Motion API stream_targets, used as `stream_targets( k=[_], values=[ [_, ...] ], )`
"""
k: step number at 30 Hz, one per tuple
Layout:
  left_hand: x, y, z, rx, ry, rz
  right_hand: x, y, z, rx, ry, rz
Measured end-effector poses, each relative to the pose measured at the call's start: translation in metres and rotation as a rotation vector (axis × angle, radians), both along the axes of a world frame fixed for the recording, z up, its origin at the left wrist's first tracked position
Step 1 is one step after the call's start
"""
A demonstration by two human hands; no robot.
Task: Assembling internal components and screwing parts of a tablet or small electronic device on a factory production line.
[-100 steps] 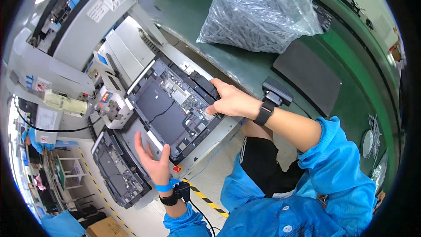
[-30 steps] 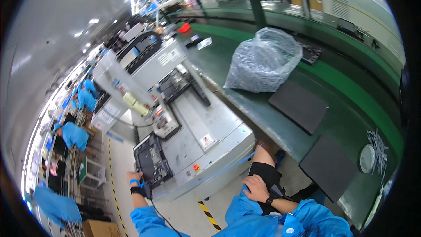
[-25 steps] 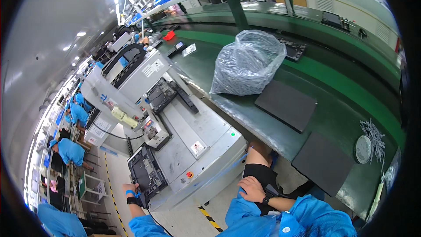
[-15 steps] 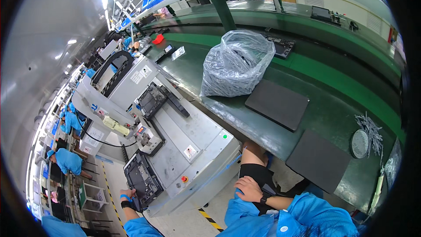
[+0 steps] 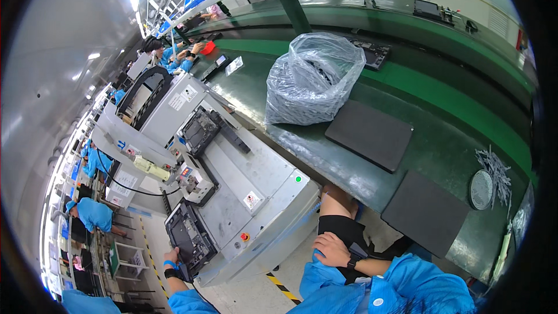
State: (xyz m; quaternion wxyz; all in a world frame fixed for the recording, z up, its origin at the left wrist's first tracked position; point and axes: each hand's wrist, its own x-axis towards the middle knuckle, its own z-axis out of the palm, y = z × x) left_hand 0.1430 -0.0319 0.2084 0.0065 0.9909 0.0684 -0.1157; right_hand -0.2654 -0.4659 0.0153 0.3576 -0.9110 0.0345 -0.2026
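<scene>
My left hand (image 5: 171, 256) is at the near left edge of an opened black laptop base (image 5: 189, 238), its fingers closed on that edge and partly hidden. The base lies on the front of a grey bench-top machine (image 5: 256, 197), with its inner parts facing up. My right hand (image 5: 332, 249) lies flat on my thigh over dark shorts, fingers stretched, holding nothing. Behind the machine's head (image 5: 196, 183), a second opened laptop base (image 5: 200, 131) rests on the machine's bed.
On the green workbench stand a clear plastic bag (image 5: 308, 90) of parts, two dark flat panels (image 5: 369, 136) (image 5: 427, 212), a round mesh cup (image 5: 481, 189) and grey strips (image 5: 494, 168). A red stop button (image 5: 244, 236) sits on the machine's front. Co-workers in blue (image 5: 95, 214) are at the left.
The view has shifted slightly. At the far end of the bench a co-worker has leaned further into view, arms near the red tray. My hands stay in place.
</scene>
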Motion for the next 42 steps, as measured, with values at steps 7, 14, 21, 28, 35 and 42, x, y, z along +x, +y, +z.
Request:
stream_targets(
  k=[7,14,21,28,35,42],
  values=[
    [0.042,0.131,-0.055,0.182,-0.207,-0.358,0.006,0.006,0.004,0.000,-0.027,0.038],
    [0.026,0.090,-0.001,-0.688,-0.015,-0.052,0.005,0.003,0.010,-0.027,0.013,0.044],
    [-0.138,-0.042,0.086,-1.652,-0.093,-0.056,0.000,0.000,0.009,0.078,0.042,0.026],
    [-0.241,-0.164,0.037,-1.804,0.262,-0.172,-0.006,-0.005,0.131,0.652,0.106,0.183],
    [-0.305,-0.323,-0.016,-1.583,0.376,-0.752,-0.074,-0.051,0.208,1.241,-0.304,-0.249],
    [-0.308,-0.408,0.028,-2.144,0.935,-0.324,-0.162,-0.117,0.244,1.183,-0.262,-0.388]
  ],
)
